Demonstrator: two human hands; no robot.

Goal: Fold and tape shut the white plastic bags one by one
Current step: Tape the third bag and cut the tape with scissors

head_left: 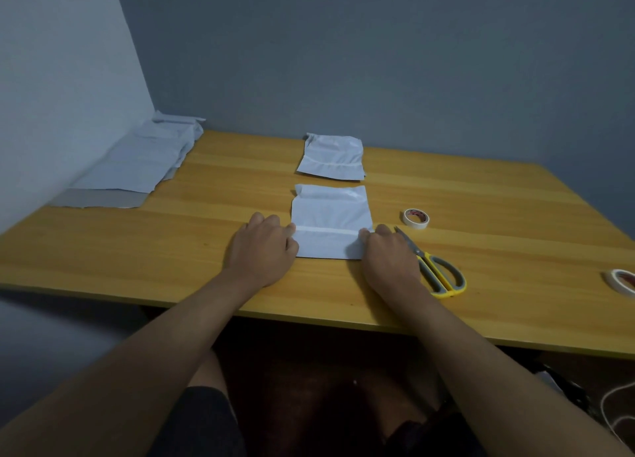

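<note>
A folded white plastic bag point(330, 221) lies flat on the wooden table point(481, 216) in front of me, a strip of white tape running across its fold line. My left hand point(263, 248) rests at the bag's left edge, fingertips on the tape's left end. My right hand point(386, 254) lies at the right edge, fingertips on the tape's right end. Behind it lies a second folded, taped bag point(331, 157). A stack of unfolded white bags point(137, 161) sits at the far left against the wall.
A roll of white tape point(416, 217) lies right of the bag. Yellow-handled scissors point(433, 267) lie just right of my right hand. Another tape roll point(622, 281) sits at the right frame edge. Walls close the table's left and far sides.
</note>
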